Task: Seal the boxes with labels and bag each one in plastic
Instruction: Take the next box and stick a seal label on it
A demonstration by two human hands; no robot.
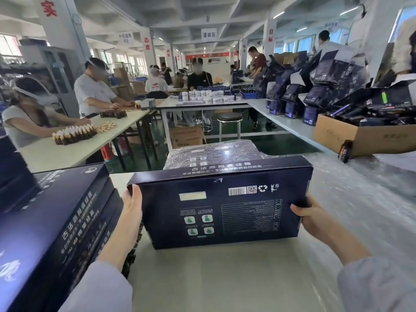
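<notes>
Box (225,206), dark blue, is gripped at both ends, its lower edge seemingly rested on the bench (225,278). The left hand (131,208) is clamped round one end and the right hand (309,216) round the other, thumb on the printed face. Whether a seal label is on cannot be told, so bagging might be done too early. Just outside the left hand, a stack of boxes (56,221) could be knocked. Beyond the right hand, loose plastic film (360,199) could be torn by a corner. Farther off, a bagged box (213,152) could be bumped.

Matt cardboard box (222,199), seemingly plastic-wrapped stack (213,154)
</notes>
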